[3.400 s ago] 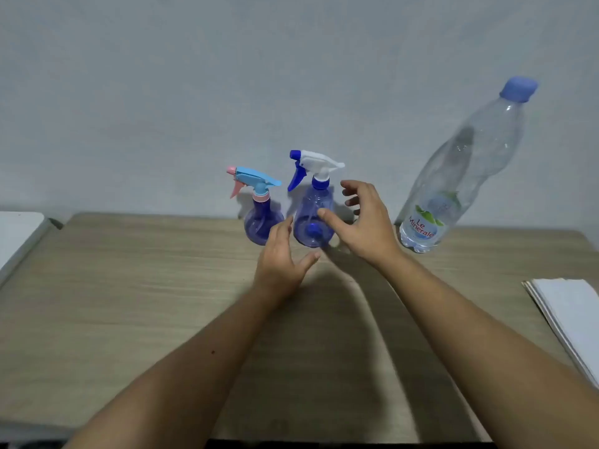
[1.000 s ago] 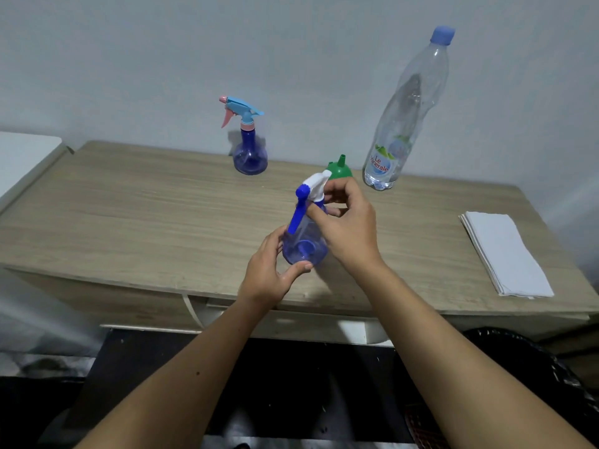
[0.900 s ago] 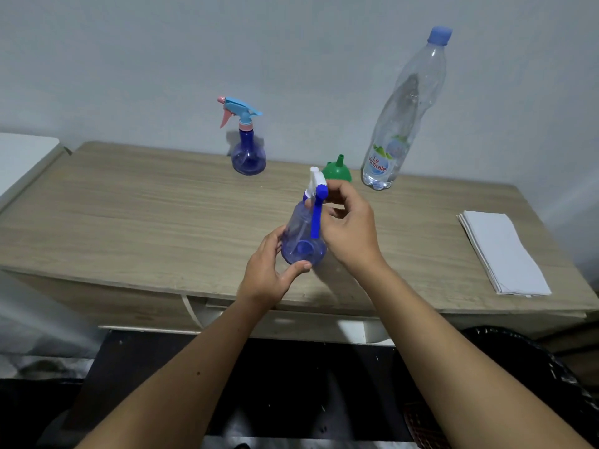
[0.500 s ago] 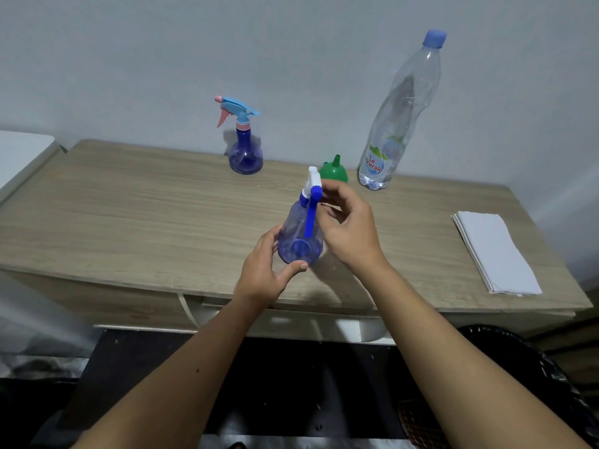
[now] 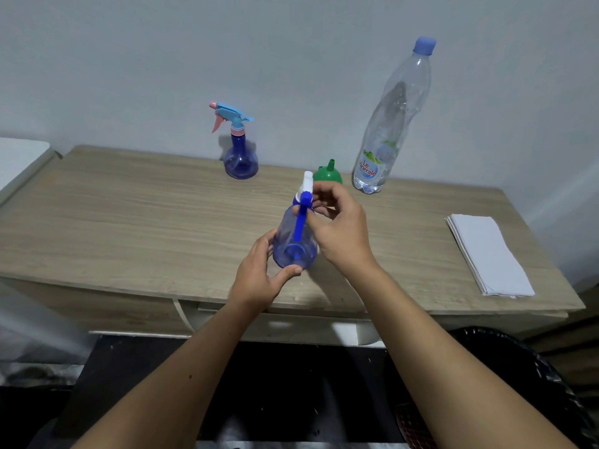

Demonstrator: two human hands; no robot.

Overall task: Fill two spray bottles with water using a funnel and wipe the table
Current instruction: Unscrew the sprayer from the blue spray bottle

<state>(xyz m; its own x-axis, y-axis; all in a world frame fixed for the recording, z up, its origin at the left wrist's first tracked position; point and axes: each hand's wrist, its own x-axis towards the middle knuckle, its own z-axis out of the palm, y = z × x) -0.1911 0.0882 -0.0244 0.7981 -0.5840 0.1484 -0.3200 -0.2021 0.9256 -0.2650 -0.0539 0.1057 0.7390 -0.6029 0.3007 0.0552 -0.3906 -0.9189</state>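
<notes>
white surface point(image 5: 19, 157) far left beyond tabletop edge | dark mesh basket point(image 5: 531, 384) on floor lower right | pale wall point(image 5: 291, 43) behind

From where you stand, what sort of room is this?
Probably a plain room at home, set up as a small work spot: a wood-grain table against a bare wall, with a water bottle, spray bottles and folded paper towels on it.

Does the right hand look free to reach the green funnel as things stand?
Probably not yet: the right hand grips the spray head of the bottle the left hand holds. The green funnel stands unobstructed just behind it.
</notes>
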